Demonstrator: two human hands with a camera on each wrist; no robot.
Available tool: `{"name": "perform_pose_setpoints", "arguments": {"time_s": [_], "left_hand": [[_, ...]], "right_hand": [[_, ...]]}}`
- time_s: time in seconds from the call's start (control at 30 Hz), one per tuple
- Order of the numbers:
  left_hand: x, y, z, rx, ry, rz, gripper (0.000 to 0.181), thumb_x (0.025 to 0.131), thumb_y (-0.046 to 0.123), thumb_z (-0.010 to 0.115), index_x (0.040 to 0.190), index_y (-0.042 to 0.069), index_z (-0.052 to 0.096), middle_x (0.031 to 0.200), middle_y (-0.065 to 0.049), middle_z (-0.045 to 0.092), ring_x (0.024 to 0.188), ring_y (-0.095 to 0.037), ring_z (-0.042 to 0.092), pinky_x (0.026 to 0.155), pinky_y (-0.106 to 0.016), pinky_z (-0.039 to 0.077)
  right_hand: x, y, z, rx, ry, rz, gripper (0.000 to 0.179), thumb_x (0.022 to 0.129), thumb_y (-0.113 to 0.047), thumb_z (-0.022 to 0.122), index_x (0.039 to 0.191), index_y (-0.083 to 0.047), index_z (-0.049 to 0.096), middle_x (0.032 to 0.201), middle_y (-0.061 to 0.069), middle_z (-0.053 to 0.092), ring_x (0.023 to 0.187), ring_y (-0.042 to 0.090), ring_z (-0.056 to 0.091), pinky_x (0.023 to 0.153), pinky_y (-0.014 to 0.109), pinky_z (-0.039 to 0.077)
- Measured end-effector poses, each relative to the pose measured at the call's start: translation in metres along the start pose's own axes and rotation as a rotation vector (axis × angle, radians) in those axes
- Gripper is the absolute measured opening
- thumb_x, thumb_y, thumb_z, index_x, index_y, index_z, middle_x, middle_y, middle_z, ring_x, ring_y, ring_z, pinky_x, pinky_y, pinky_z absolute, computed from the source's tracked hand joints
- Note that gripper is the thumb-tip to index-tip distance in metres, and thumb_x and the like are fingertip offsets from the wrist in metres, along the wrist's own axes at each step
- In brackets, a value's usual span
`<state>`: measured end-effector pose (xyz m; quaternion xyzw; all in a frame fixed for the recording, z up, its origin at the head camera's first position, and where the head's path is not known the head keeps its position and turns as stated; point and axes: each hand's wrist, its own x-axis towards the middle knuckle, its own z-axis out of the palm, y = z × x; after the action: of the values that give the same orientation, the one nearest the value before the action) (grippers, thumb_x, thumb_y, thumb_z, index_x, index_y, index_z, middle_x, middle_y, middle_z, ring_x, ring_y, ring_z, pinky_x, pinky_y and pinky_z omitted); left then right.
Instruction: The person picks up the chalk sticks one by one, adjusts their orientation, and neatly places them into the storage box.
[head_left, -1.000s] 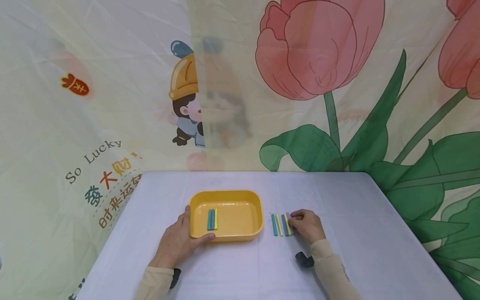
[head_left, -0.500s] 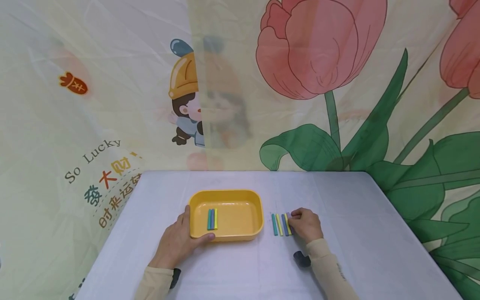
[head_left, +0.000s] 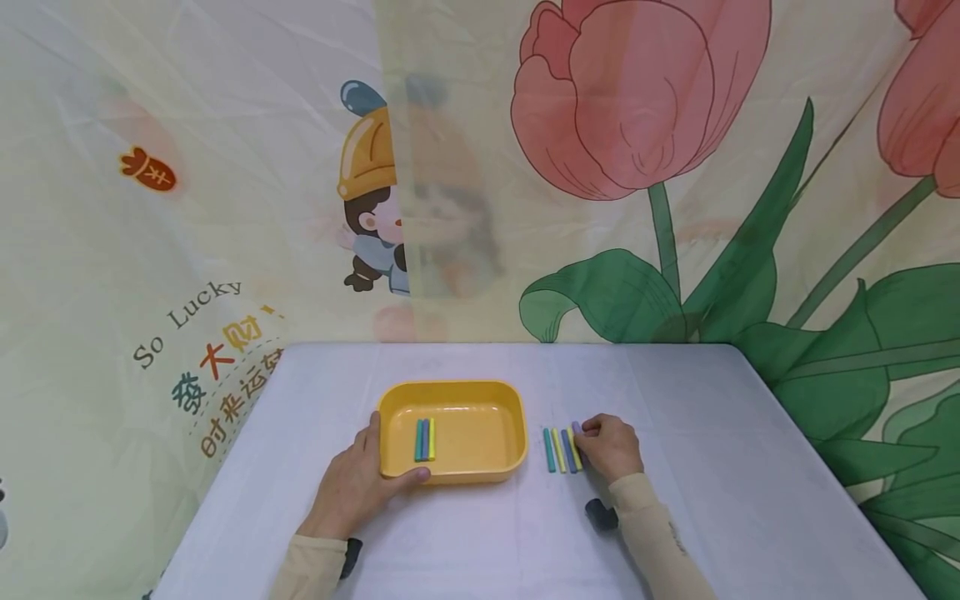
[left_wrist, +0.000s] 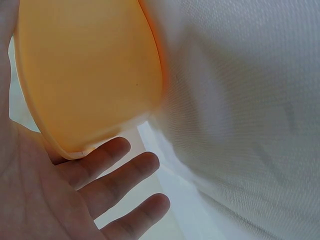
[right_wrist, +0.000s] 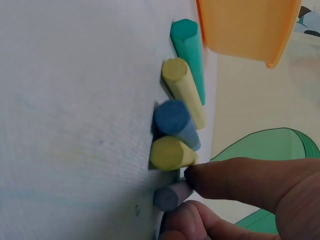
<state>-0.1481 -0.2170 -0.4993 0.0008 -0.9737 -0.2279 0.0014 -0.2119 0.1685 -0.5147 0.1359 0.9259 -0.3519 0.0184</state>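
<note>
A yellow tray [head_left: 483, 477] stands on the table, with green, blue and yellow chalk sticks side by side inside. My left hand [head_left: 352, 483] holds its near left corner, thumb along the front wall and fingers at the left side; in the left wrist view several fingers [left_wrist: 117, 185] reach out past the wall. Right of the tray lies a row of chalk: green [right_wrist: 190, 60], yellow [right_wrist: 182, 90], blue [right_wrist: 172, 117] and yellow [right_wrist: 170, 153]. At the row's right end my right hand [head_left: 613, 450] pinches a purple chalk stick [right_wrist: 170, 197] between thumb and forefinger, close over the cloth.
A white cloth [head_left: 480, 542] covers the table. Behind it hangs a printed curtain [head_left: 450, 317] with tulips and a cartoon figure. Black wrist camera mounts [head_left: 602, 515] show at both sleeves.
My right hand has shifted slightly left and away from me, and the purple chalk's far end has risen a little into view. The left hand and tray stay put.
</note>
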Motion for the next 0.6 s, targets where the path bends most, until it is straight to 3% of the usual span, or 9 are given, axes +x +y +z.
{"name": "perform_pose_setpoints", "arguments": {"time_s": [0.6], "left_hand": [[0.0006, -0.0012, -0.0005, -0.002, 0.006, 0.010, 0.138, 0.072, 0.088, 0.062, 0.159, -0.006, 0.012, 0.150, -0.029, 0.042, 0.121, -0.043, 0.057, 0.102, -0.056, 0.047]], "right_hand": [[0.0052, -0.0088, 0.0007, -0.044, -0.018, 0.003, 0.021, 0.088, -0.014, 0.074, 0.102, 0.002, 0.072, 0.085, 0.008, 0.067, 0.077, 0.022, 0.059, 0.064, 0.033, 0.051]]}}
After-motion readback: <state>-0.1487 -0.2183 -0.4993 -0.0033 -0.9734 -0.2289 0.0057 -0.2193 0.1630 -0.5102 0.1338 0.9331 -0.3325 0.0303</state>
